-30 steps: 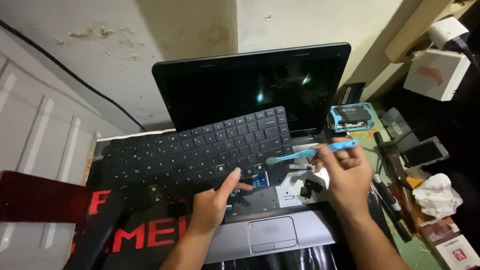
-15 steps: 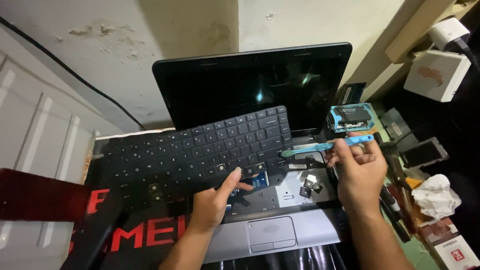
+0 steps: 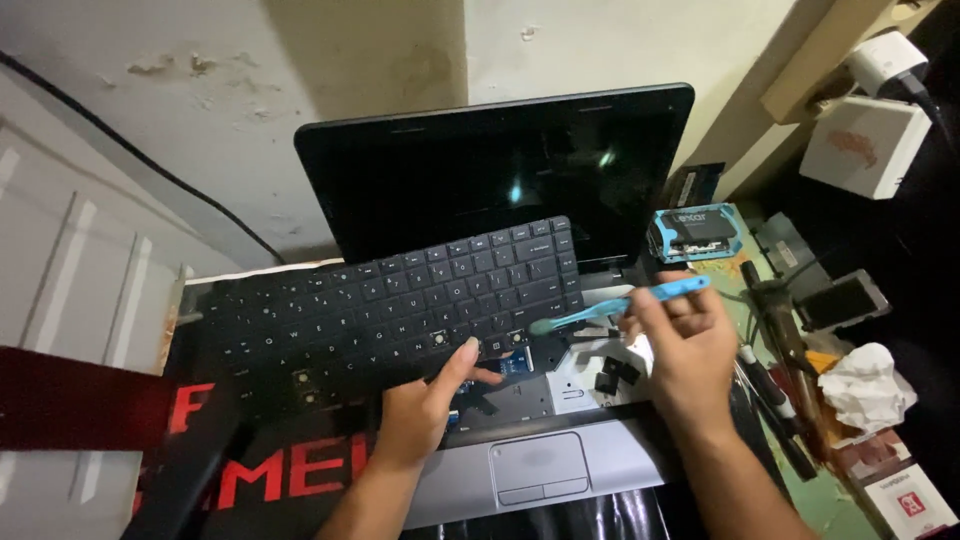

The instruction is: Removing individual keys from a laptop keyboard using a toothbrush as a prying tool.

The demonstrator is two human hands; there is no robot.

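Right hand (image 3: 685, 345) has swung blue toothbrush (image 3: 620, 305) bristles left onto keyboard's (image 3: 400, 300) right edge, centre frame | fingers closed round handle | left hand (image 3: 425, 410) pinches lifted keyboard's lower edge above laptop (image 3: 540, 465).

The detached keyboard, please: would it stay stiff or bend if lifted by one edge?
The keyboard looks thin and wide, so it would probably flex. The left hand props only its front edge, suggesting it is light. Some keycaps are missing, so others might pop off.
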